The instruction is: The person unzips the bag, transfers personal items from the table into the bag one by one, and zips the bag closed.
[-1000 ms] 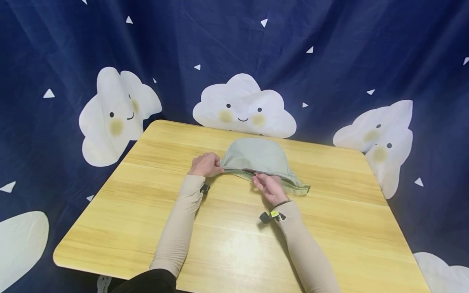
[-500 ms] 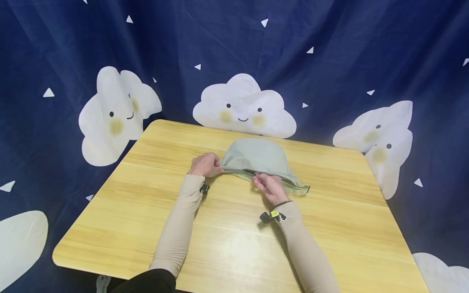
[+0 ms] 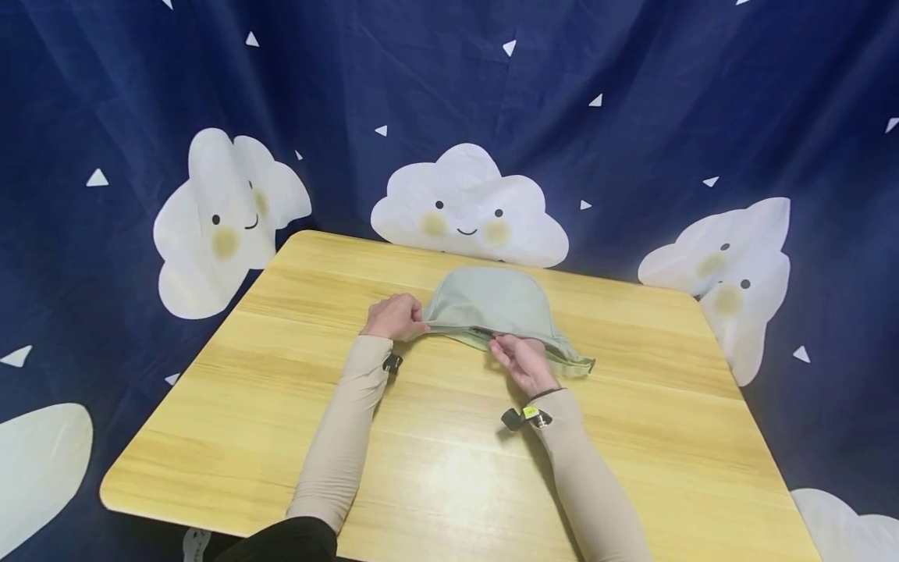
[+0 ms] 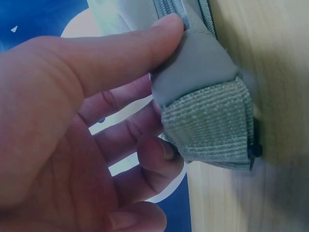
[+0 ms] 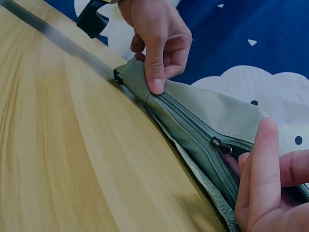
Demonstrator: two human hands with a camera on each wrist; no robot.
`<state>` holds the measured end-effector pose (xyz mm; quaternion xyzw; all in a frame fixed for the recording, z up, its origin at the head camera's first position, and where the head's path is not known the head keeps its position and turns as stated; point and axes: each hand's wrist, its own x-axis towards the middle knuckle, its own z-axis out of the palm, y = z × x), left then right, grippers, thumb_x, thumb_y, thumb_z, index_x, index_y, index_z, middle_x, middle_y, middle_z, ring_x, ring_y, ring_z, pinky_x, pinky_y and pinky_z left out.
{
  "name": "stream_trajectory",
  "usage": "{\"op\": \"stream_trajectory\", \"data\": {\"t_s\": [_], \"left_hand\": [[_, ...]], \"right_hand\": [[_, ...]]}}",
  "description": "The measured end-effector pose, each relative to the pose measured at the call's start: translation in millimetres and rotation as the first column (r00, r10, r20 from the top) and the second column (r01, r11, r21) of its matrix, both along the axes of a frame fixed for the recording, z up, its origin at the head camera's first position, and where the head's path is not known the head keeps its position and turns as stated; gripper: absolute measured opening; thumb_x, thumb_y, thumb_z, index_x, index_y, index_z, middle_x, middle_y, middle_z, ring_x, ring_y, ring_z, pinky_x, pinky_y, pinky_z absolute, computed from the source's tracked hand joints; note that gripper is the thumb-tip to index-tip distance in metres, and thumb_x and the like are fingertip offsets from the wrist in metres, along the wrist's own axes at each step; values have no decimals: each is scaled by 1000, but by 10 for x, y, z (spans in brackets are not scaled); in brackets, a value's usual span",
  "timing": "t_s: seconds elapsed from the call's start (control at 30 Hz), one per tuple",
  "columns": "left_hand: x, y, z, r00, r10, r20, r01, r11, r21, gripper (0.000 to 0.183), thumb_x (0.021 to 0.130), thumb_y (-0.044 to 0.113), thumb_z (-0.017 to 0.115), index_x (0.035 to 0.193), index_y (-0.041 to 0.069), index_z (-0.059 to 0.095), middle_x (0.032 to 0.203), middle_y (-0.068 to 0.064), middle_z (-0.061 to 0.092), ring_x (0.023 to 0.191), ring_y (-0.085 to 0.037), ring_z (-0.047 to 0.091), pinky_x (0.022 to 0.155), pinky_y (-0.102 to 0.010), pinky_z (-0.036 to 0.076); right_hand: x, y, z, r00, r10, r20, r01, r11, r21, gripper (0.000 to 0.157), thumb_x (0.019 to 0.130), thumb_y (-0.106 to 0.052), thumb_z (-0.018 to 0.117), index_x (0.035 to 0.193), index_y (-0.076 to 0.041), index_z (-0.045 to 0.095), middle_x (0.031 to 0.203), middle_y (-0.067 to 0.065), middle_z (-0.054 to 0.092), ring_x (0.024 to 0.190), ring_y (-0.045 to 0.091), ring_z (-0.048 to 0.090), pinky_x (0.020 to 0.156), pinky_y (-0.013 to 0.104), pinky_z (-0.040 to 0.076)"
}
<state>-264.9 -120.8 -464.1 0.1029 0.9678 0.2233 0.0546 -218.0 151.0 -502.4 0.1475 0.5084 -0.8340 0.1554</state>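
Observation:
A sage-green zippered waist bag (image 3: 492, 297) lies near the far side of the wooden table. My left hand (image 3: 395, 316) pinches its left end; in the left wrist view, the thumb (image 4: 169, 34) presses by the zip's end, above a folded webbing strap (image 4: 207, 121). At the front opening is my right hand (image 3: 523, 363). In the right wrist view, the zipper slider (image 5: 222, 145) sits partway along, apart from the visible fingers (image 5: 265, 159), and the zip gapes beside them. Part of the right hand is hidden by the bag's edge, so its hold is unclear.
The wooden table (image 3: 281, 437) has rounded corners. Behind it hangs a dark blue curtain (image 3: 337, 78) printed with white clouds and triangles. Small black devices are strapped at the left wrist (image 3: 392, 363) and right wrist (image 3: 527, 417).
My right hand has shifted slightly to the right along the bag's opening. The left hand keeps its pinch on the bag's left end, and the bag has hardly moved.

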Motion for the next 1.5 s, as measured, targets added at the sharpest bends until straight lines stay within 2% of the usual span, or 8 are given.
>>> {"op": "stream_trajectory", "data": {"t_s": [0.2, 0.4, 0.63, 0.87, 1.33, 1.5], "left_hand": [[-32, 50, -42, 1000, 1, 10, -1, 1000, 7, 32, 86, 33, 80, 63, 22, 62, 72, 3, 63, 69, -21, 57, 70, -42, 46], [-30, 18, -42, 1000, -9, 4, 9, 1000, 12, 29, 87, 33, 81, 65, 21, 65, 77, 2, 67, 72, -21, 60, 73, -44, 50], [-33, -22, -22, 1000, -7, -1, 7, 1000, 1, 25, 86, 33, 82, 70, 19, 69, 81, 0, 71, 73, -22, 62, 75, -46, 53], [-36, -11, -22, 1000, -20, -20, 19, 1000, -6, 23, 85, 30, 84, 70, 18, 71, 79, -1, 72, 70, -21, 61, 69, -42, 53], [-42, -28, -21, 999, -35, -22, 35, 999, -8, 23, 86, 30, 83, 69, 20, 71, 79, 1, 72, 68, -20, 62, 68, -42, 52], [-42, -35, -14, 999, -33, -15, 33, 999, -12, 23, 87, 31, 82, 70, 20, 72, 80, 1, 73, 69, -21, 62, 69, -43, 53]], "right_hand": [[17, 67, 0, 1000, 0, 1, 0, 1000, 0, 15, 104, 4, 46, 101, 3, 61, 87, 3, 66, 80, 7, 68, 81, 11, 58], [34, 123, 5, 999, -54, 5, 54, 998, 13, 17, 101, 8, 48, 94, 2, 63, 88, 5, 66, 79, 9, 69, 81, 13, 59], [24, 149, 13, 1000, 23, -7, -23, 1000, 18, 13, 103, 5, 48, 102, 3, 61, 92, 5, 66, 85, 10, 68, 84, 14, 59], [53, 196, 15, 996, 90, 8, -90, 996, 17, 14, 102, 5, 52, 114, 7, 59, 94, 7, 70, 89, 12, 72, 87, 16, 60], [59, 185, -34, 999, 45, -24, -44, 998, 37, 16, 100, 10, 53, 114, 10, 61, 87, 8, 75, 84, 14, 75, 85, 20, 61], [58, 209, -21, 998, 51, -21, -50, 998, 29, 14, 100, 9, 54, 107, 7, 65, 86, 9, 75, 83, 14, 75, 84, 20, 62]]}}
